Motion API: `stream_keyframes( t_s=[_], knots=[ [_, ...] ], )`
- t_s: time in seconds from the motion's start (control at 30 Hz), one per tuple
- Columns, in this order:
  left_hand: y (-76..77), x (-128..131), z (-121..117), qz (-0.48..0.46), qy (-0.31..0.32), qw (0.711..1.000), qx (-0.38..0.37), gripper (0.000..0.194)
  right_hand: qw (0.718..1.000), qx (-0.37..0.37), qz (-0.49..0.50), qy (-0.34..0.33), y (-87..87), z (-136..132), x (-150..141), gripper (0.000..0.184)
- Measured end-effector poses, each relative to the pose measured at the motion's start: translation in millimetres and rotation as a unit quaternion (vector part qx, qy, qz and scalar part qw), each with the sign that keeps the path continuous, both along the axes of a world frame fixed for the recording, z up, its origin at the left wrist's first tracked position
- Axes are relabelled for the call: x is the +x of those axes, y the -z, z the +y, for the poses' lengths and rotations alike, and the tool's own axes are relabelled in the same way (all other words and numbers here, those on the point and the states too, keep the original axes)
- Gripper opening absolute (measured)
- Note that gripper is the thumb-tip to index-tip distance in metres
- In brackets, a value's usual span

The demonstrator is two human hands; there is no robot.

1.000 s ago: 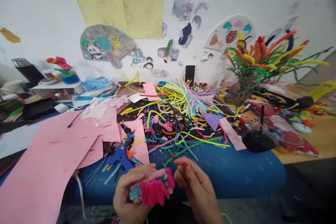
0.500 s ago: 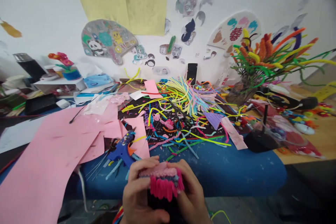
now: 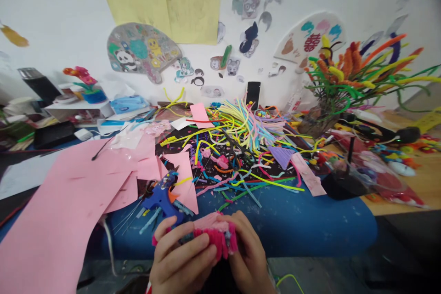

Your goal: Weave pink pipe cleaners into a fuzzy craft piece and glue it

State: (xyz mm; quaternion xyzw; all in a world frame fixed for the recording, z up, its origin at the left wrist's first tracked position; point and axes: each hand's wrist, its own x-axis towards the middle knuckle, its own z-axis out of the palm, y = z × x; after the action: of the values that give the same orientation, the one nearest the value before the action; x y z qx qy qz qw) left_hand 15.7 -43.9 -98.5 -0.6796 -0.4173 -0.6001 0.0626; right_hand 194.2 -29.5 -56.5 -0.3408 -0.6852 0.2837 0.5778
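Observation:
Between my two hands, in front of the table's near edge, is a fuzzy pink craft piece (image 3: pixel 211 223). Its top is pale pink, hot-pink strips run along its side, and a bit of grey-blue shows between. My left hand (image 3: pixel 182 255) has its fingers wrapped across the front and left of it, covering much of that side. Closed on the right end is my right hand (image 3: pixel 250 250), its thumb low on the near face. Just beyond my left hand lies a blue hot glue gun (image 3: pixel 160 200) on the table mat.
A blue mat (image 3: pixel 310 220) covers the table's front. Loose pipe cleaners (image 3: pixel 241 128) in many colours heap at the middle. Pink sheets (image 3: pixel 76 183) spread on the left. A vase (image 3: pixel 312 121) of fuzzy flowers and a black stand (image 3: pixel 344 183) are at right.
My left hand's fingers have shifted right across the front of the pink piece, covering more of it. The piece has turned somewhat, and a hot-pink end now shows at far left.

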Motion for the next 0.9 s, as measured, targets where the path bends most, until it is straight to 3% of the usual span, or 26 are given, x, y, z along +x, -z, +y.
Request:
stream_keyframes(
  t_s=[0.03,0.1,0.23,0.4,0.57,0.9],
  knots=[
    [-6.9,1.8,2.0,0.075,0.004,0.996,0.043,0.014,1.000,0.006,-0.002,0.001,-0.1,0.0,-0.5,0.023],
    [-19.9,7.3,5.3,0.137,-0.007,0.988,0.073,0.016,1.000,0.015,-0.007,0.007,0.2,-0.2,-1.4,0.024],
    [-33.2,20.7,7.4,0.143,-0.042,0.986,0.074,0.021,0.999,0.018,-0.008,0.027,3.3,-0.4,-3.3,0.026],
    [-31.3,37.4,5.5,0.133,-0.057,0.987,0.071,0.018,0.998,0.015,-0.007,0.061,9.2,0.7,-3.8,0.022],
    [-28.3,49.0,3.9,0.142,-0.089,0.984,0.053,0.028,0.997,0.010,-0.021,0.076,13.0,-0.1,-2.2,0.022],
    [-27.4,52.6,2.1,0.126,-0.083,0.987,0.050,0.048,0.997,0.004,-0.020,0.070,16.6,-1.9,-2.9,0.025]
  ],
)
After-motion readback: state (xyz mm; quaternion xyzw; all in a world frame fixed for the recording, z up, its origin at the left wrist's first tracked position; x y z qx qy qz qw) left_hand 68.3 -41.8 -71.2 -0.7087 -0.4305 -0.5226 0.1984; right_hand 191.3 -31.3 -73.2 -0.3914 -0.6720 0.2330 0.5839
